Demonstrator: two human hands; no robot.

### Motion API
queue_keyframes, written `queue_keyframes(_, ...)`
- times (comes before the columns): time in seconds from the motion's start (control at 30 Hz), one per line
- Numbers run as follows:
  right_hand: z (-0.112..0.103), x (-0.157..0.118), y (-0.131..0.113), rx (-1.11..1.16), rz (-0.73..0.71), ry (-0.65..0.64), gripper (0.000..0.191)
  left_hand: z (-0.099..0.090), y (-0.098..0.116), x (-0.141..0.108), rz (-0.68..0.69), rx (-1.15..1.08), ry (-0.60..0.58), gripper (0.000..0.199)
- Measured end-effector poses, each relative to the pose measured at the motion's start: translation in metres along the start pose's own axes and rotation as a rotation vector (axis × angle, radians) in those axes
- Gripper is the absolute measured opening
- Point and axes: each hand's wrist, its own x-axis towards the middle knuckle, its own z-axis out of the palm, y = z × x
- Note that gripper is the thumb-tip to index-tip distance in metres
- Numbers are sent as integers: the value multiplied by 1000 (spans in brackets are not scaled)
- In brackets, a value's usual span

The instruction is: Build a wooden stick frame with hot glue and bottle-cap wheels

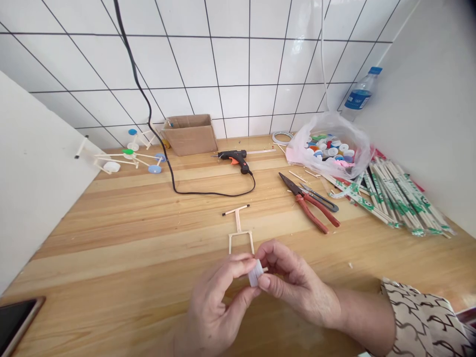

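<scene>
A white bottle cap [255, 273] is held on edge between my two hands, low in the middle of the view. My left hand [223, 297] pinches the cap from the left with thumb and forefinger. From the right, my right hand [297, 287] has its thumb and fingers closed at the cap, around a short pale stick piece [265, 269] that sticks out from its right face. Just beyond my hands, a small wooden stick frame [238, 223] with a dark-tipped crossbar lies on the table, its near end partly hidden by my fingers.
Beyond the frame lies a black glue gun [238, 157] with its cord [208, 194]. Pliers [310, 206] and snips [320, 197] are to the right, near a bag of caps [332, 148] and wrapped chopsticks [401, 198]. Stick models [130, 156], a cardboard box [191, 136] and a phone [18, 322] are further left.
</scene>
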Motion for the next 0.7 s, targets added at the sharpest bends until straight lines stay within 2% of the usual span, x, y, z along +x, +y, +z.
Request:
queue_keyframes(0.17,3,-2,0,60,32,26,25,0,1,-1,-22,4,6,20)
queue_keyframes(0.37,6,-5,0,96,23,33,19,2,3,-4,-46,-9,10,23)
queue_keyframes(0.7,2,-1,1,-73,-58,6,18,7,-1,-3,-193,-216,1,25)
